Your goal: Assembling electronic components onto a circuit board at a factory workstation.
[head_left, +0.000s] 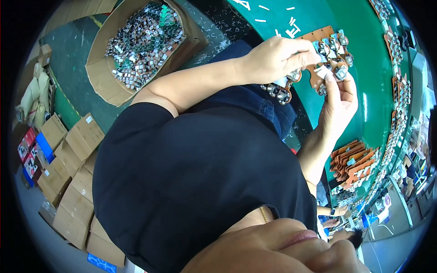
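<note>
My left hand (277,57) grips a brown board strip (318,38) that carries several round metal parts, holding it over the edge of the green table (364,82). My right hand (339,98) comes up from below, and its thumb and fingertips pinch a small white part (324,72) against the strip's lower edge. More round metal parts (278,91) hang on the strip's end below my left hand. My black shirt fills the middle of the view.
An open cardboard box (100,68) full of small metal parts stands on the floor at upper left. Closed cartons (73,168) are stacked at left. A pile of brown boards (355,161) lies on the table, and more boards (400,100) line its far edge. Another person's hand (337,211) shows at lower right.
</note>
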